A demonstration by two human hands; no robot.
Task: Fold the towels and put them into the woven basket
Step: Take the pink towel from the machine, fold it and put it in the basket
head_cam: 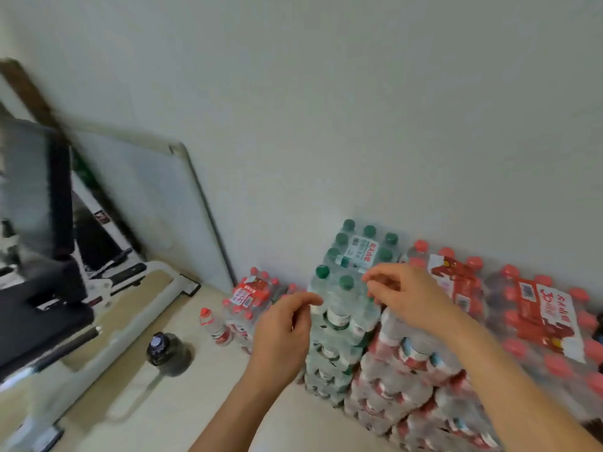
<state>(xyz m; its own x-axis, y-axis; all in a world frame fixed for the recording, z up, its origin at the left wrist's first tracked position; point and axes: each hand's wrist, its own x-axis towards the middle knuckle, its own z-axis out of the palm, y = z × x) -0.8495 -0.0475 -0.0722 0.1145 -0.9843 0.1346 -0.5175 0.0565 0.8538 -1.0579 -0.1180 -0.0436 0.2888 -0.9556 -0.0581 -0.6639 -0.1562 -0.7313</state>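
Note:
No towel and no woven basket show in this blurred head view. My left hand (283, 334) hangs in the air at centre, fingers loosely curled, holding nothing. My right hand (403, 296) is a little higher and to the right, fingers also loosely bent and empty. Both hands float in front of a stack of shrink-wrapped green-capped water bottles (346, 288), and I cannot tell whether they touch it.
Packs of red-capped water bottles (535, 318) are stacked along the wall at right, with a smaller pack (249, 296) and one loose bottle (213, 326) on the floor. A whiteboard (153, 203) leans on the wall. Left: a dark monitor (36, 187), and a dark jar (163, 350).

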